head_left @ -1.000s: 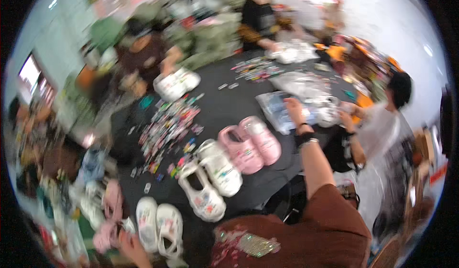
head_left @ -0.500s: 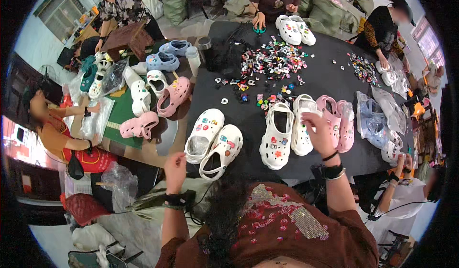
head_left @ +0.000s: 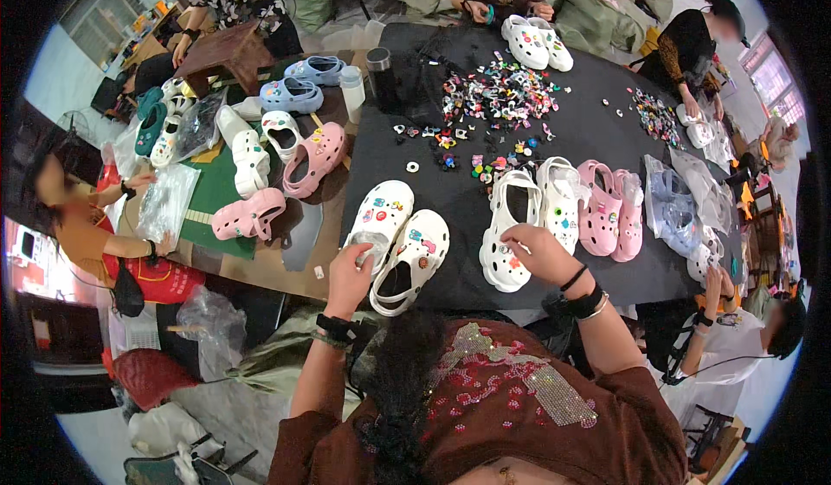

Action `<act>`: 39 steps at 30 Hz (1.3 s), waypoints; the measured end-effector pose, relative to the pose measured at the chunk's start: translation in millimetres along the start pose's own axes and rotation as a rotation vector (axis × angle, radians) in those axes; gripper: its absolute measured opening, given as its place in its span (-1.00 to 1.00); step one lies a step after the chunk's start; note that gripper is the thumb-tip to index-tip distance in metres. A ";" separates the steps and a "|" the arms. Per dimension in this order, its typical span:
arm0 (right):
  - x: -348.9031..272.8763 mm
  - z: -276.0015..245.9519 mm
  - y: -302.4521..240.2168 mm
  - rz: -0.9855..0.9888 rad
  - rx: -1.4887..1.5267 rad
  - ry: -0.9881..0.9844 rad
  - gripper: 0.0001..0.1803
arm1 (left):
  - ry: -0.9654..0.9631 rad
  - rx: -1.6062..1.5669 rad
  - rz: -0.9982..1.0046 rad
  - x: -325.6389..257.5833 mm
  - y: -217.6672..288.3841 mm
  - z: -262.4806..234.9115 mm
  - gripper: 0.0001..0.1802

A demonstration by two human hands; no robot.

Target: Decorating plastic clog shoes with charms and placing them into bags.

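My left hand (head_left: 349, 279) is at the heel of a white clog (head_left: 387, 206), its fingers curled against the rim. Colourful charms dot that clog's top, and clear plastic shows inside it. Close beside it lies another white clog (head_left: 425, 241) with charms and its heel strap toward me. My right hand (head_left: 545, 253) reaches over the front of a third white clog (head_left: 500, 264), its fingers bent together in a pinch near the charms. Whatever it may hold is hidden. Just right of it stands a fourth white clog (head_left: 561, 192) with a clear wrap in it.
Loose charms (head_left: 498, 96) are heaped on the black table (head_left: 407, 152). Pink clogs (head_left: 599, 212) and bagged blue clogs (head_left: 672, 208) are to the right. At left, a lower table holds more clogs (head_left: 249, 214), beside a dark tumbler (head_left: 380, 74). Several people work around.
My left hand has moved right onto the white clog's heel. My right hand has come left and down from the fourth white clog to the third. The view has shifted slightly.
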State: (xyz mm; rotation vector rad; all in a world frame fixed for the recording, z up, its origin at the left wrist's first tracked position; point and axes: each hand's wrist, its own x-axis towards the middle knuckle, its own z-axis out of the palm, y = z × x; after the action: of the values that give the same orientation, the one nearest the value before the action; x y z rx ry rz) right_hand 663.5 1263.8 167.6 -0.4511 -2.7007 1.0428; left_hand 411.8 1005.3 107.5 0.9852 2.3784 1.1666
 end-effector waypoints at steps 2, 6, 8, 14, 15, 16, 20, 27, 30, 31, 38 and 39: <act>-5.6 -10.3 3.8 0.057 0.007 0.028 -0.87 | -0.004 -0.025 0.033 -0.3 -6.5 8.0 -0.74; -13.1 -26.3 8.7 0.087 -0.049 0.142 -0.87 | -0.034 0.059 0.142 0.6 -22.0 16.7 -0.64; -14.4 -25.4 9.2 0.100 -0.061 0.150 -0.87 | -0.071 0.135 0.165 3.3 -35.0 23.3 -0.61; -16.7 -8.3 17.2 0.130 -0.057 0.083 -0.87 | -0.125 0.334 0.198 15.2 -14.4 35.6 -0.48; -15.1 -6.8 16.2 0.101 -0.066 0.070 -0.87 | -0.144 0.368 0.161 16.8 -12.4 36.3 -0.47; -12.3 -6.6 14.2 0.059 -0.084 0.072 -0.88 | -0.142 0.370 0.161 18.1 -16.2 37.0 -0.47; -6.0 -5.4 15.0 0.055 -0.089 0.079 -0.88 | -0.199 0.347 0.176 22.2 -33.0 35.9 -0.43; 0.6 -7.6 14.0 0.055 -0.090 0.029 -0.86 | 0.020 -0.229 -0.178 14.9 -28.1 40.5 -0.65; 2.0 -8.4 14.0 0.056 -0.094 0.022 -0.85 | 0.314 -0.859 -0.526 19.9 -27.1 43.4 -0.78; 1.2 -8.6 13.9 0.059 -0.102 0.011 -0.85 | 0.314 -0.859 -0.528 20.9 -27.0 42.5 -0.78; -0.9 -8.7 15.9 0.078 -0.131 -0.019 -0.84 | 0.170 -0.902 -0.688 38.7 -24.5 39.7 -0.76; -0.5 -8.2 16.4 0.069 -0.125 -0.021 -0.84 | 0.168 -0.900 -0.692 41.4 -23.9 40.5 -0.76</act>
State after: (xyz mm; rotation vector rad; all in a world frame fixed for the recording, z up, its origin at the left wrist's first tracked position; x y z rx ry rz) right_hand 669.9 1280.2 162.4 -0.5625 -2.7978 0.9039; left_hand 393.5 1047.0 64.6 -0.2138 1.6857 1.7450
